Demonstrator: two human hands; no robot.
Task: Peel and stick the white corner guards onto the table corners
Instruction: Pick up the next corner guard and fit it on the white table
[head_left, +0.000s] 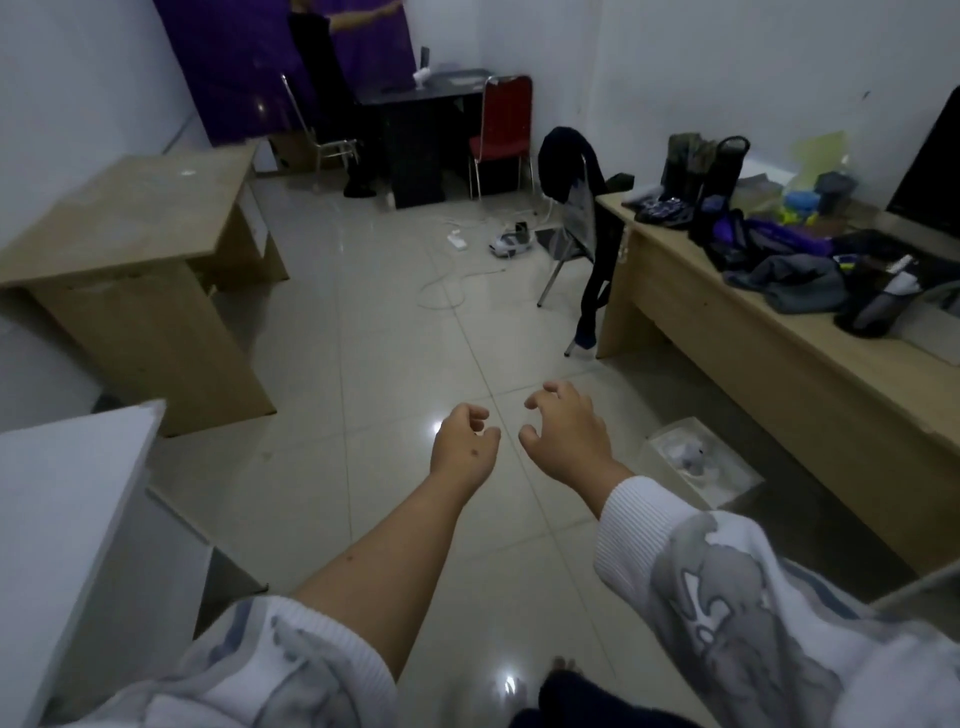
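My left hand (464, 441) and my right hand (565, 431) are stretched out side by side above the tiled floor, a small gap between them. The left hand's fingers are curled in toward the palm, and I see nothing in them. On the right hand the fingers are spread and loosely bent, holding nothing. No corner guard is visible in either hand. A white table (67, 493) has its corner at my near left. Farther left stands a light wooden table (130, 234). A long wooden desk (779, 364) runs along the right.
A clear box (701, 462) with white items lies on the floor by the desk. Bags and clothes cover the desk top. A chair (576, 223) draped with dark cloth, cables and a power strip (457, 241) are on the floor ahead. A person (322, 62) stands at the back.
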